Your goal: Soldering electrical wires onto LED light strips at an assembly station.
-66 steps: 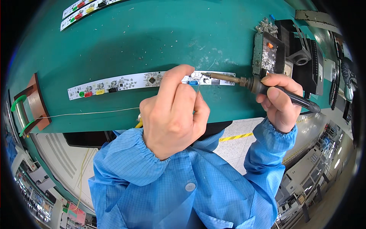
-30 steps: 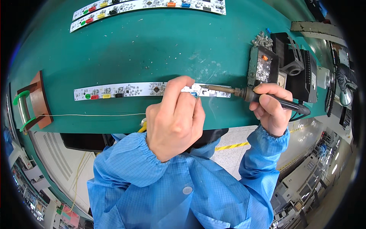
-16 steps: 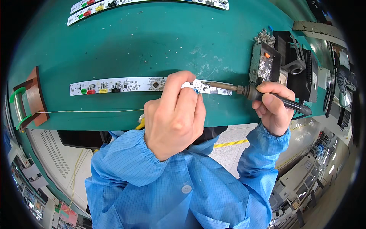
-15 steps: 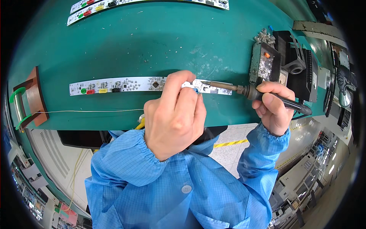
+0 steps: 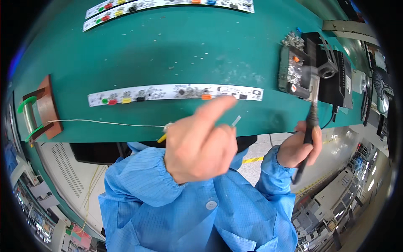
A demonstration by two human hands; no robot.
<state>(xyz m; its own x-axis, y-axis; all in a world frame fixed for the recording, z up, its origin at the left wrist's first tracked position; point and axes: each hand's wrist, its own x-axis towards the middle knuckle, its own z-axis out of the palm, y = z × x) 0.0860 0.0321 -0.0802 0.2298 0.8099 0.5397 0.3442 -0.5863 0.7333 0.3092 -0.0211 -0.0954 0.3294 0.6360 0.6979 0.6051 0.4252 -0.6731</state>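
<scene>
A black soldering iron (image 5: 308, 138) is gripped upright in the right hand (image 5: 299, 145), fingers wrapped around its handle, near the soldering station (image 5: 312, 75) at the right of the green desk (image 5: 176, 46). A thin solder wire (image 5: 105, 123) is pinched in the left hand (image 5: 201, 145), index finger extended, just near of a long white circuit strip (image 5: 176, 92) lying across the desk.

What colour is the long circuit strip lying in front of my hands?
White, with small green, red, yellow and orange parts along the strip; the head view shows it.
</scene>
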